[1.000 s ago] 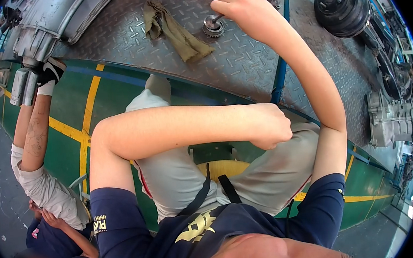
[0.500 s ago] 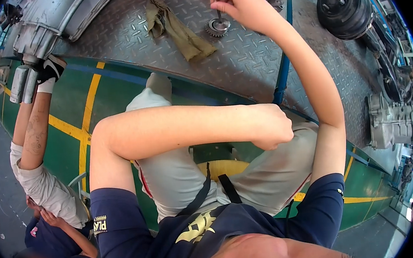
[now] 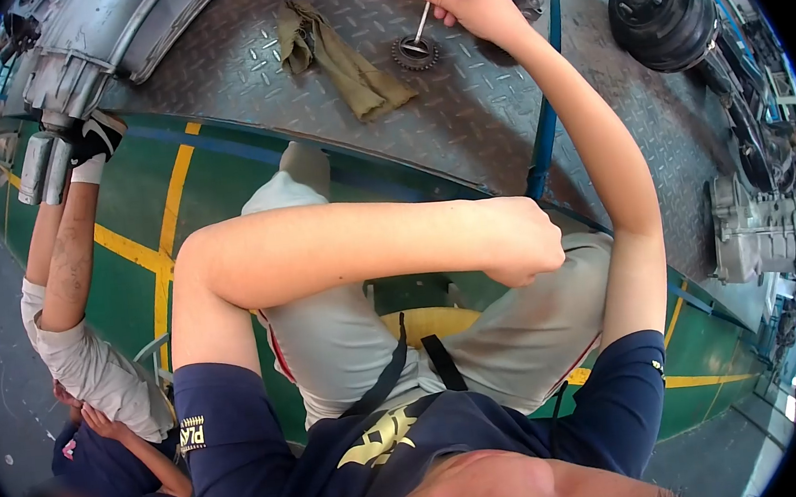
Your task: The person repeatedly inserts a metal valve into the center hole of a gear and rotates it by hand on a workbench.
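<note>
My right hand [image 3: 468,2] is at the far side of the metal bench, thumb and fingers pinching the upper end of a thin silver stem. The stem belongs to what looks like an engine valve [image 3: 423,21], tilted, its small disc end down at the middle of a toothed gear [image 3: 416,56]. That gear lies flat on the tread-plate top. My left hand [image 3: 524,241] is closed in a fist over my right thigh, its forearm across my lap. Whether anything is inside the fist is hidden. A crumpled olive cloth [image 3: 342,67] lies left of the gear.
A large metal casing [image 3: 86,48] stands at the upper left, where another person's gloved hand [image 3: 98,136] touches it. Dark metal parts lie beyond my right hand. A black drum [image 3: 663,12] and a cast housing [image 3: 758,228] are at the right. A blue bar [image 3: 549,128] crosses the bench.
My right hand has shifted slightly right and the stem now leans, more of it showing. The disc end has moved slightly left over the gear. My left hand has stayed put.
</note>
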The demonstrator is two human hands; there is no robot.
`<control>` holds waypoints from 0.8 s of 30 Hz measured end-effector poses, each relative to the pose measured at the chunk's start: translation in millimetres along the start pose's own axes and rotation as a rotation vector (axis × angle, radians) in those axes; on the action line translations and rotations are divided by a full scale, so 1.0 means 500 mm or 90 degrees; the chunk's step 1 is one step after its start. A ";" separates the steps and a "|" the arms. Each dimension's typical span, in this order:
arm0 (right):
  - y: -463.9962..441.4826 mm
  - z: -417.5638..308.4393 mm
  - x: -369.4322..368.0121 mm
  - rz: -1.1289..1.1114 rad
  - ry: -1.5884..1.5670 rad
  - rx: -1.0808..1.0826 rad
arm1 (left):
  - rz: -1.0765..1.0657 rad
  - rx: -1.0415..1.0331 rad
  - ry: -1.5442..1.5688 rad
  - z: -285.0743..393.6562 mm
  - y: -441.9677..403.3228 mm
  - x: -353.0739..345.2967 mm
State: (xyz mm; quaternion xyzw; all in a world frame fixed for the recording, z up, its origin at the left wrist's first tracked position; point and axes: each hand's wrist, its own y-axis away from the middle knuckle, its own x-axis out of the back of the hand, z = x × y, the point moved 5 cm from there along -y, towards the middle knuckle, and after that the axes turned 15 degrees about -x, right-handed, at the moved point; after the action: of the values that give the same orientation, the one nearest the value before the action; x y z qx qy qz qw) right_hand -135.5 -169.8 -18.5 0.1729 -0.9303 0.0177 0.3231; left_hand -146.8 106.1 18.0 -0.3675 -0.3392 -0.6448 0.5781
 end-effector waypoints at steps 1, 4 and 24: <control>0.004 0.004 0.002 0.011 -0.011 -0.001 | -0.022 0.007 0.000 0.000 -0.001 -0.001; 0.030 0.002 0.006 0.048 -0.033 0.033 | -0.026 0.007 0.005 -0.001 -0.004 -0.005; 0.175 -0.126 -0.009 0.188 0.244 0.311 | 0.047 -0.036 0.000 -0.014 -0.018 -0.020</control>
State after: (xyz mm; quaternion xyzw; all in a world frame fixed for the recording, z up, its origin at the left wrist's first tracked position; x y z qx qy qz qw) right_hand -123.9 -76.9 35.5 0.1021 -0.8358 0.3186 0.4353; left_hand -155.6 106.0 5.8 -0.3959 -0.3074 -0.6323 0.5907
